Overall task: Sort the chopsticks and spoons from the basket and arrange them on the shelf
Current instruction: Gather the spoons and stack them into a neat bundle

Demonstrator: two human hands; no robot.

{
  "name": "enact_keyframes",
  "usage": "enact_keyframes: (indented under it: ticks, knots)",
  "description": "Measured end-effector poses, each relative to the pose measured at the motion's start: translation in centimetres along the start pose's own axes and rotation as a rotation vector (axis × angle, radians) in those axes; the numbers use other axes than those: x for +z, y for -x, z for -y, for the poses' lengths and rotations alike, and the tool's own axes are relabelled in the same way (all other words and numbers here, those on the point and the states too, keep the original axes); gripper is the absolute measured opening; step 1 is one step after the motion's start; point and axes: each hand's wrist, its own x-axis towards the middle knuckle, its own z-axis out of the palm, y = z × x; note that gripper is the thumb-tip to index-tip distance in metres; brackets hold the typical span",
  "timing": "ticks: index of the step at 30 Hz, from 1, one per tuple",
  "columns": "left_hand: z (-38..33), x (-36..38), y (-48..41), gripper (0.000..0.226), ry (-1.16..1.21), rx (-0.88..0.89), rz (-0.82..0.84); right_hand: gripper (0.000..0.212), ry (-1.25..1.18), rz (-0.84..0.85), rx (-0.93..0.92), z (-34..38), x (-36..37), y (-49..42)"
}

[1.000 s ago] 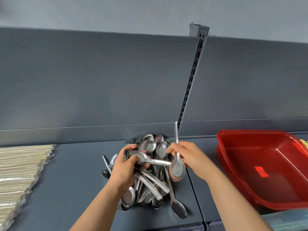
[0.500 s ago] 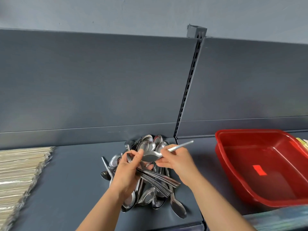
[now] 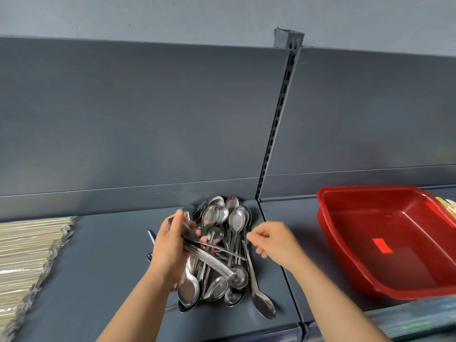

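Leftmost, at the left edge of the frame, a stack of pale chopsticks (image 3: pixel 27 245) lies in rows on the dark grey shelf (image 3: pixel 103 255), its ends fanning toward the lower left corner. Right of it comes a stretch of bare shelf, then the pile of steel spoons (image 3: pixel 222 245) in the lower middle of the frame, pushed up against the shelf's back panel (image 3: pixel 148 114). Some spoons at the top of the pile lie bowl-up with their handles pointing toward the bottom of the frame; others lower down lie the opposite way, bowls near the front edge.

The left hand (image 3: pixel 170 245) sits over the left side of the pile, its fingers curled around a bundle of spoons whose handles run down and to the right from the palm. The right hand (image 3: pixel 274 241) hovers just right of the pile, fingers loosely bent with thumb and forefinger drawn close together; whether they pinch a handle cannot be told. One long spoon (image 3: pixel 259 290) lies apart at the pile's right edge, bowl toward the lower middle of the frame.

Behind, a slotted upright post (image 3: pixel 278 114) divides the back panels. Farther right, a red basket (image 3: pixel 394 240) rests on the shelf, a red label inside on its floor.
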Motion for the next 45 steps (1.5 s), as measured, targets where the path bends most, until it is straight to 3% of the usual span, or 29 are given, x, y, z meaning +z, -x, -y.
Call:
enact_keyframes:
  ticks: [3,8,11,16,19,22,25,28,32,37,40,45]
  knots:
    - [0.1,-0.4,0.1,0.031,-0.044,-0.025,0.001,0.041,0.408,0.082,0.091,-1.2,0.8,-0.2]
    - [0.8,-0.7,1.1,0.033,-0.027,-0.094,0.063,0.033,0.356,0.143,0.127,-1.8,1.1,-0.6]
    - [0.9,-0.6,1.5,0.030,-0.070,-0.109,0.115,0.027,0.185,0.096,0.134,-1.3,-0.8,-1.1]
    - [1.1,0.4,2.2,0.033,-0.060,-0.125,0.227,0.020,-0.494,-0.147,0.112,0.8,-3.0,-1.3]
    - [1.4,0.8,2.3,0.032,-0.052,-0.120,0.218,0.014,-0.704,-0.143,0.114,2.1,-2.0,-0.4]
    - [1.7,1.4,2.2,0.032,0.007,-0.079,0.202,0.009,-0.764,-0.067,0.128,2.5,-0.2,0.6]
    - [1.7,1.7,1.7,0.025,0.027,0.007,0.098,0.006,-0.695,0.070,0.146,2.0,1.0,1.2]
    - [1.4,1.1,1.0,0.024,0.044,0.048,0.046,0.013,-0.477,0.154,0.128,1.2,1.2,1.0]
    - [0.7,0.2,0.3,0.025,-0.012,0.072,0.003,0.023,-0.236,-0.035,0.151,0.2,0.8,-0.5]
    - [0.3,-1.0,-0.4,0.010,-0.070,0.056,-0.008,0.059,0.412,-0.100,0.189,0.3,2.7,-2.3]
    - [0.4,-1.3,-0.5,0.010,-0.101,0.052,-0.007,0.049,0.418,-0.113,0.244,0.4,4.0,-3.6]
    - [0.5,-1.3,-0.8,0.007,-0.086,0.038,0.010,0.020,0.193,-0.070,0.321,0.1,3.4,-5.3]
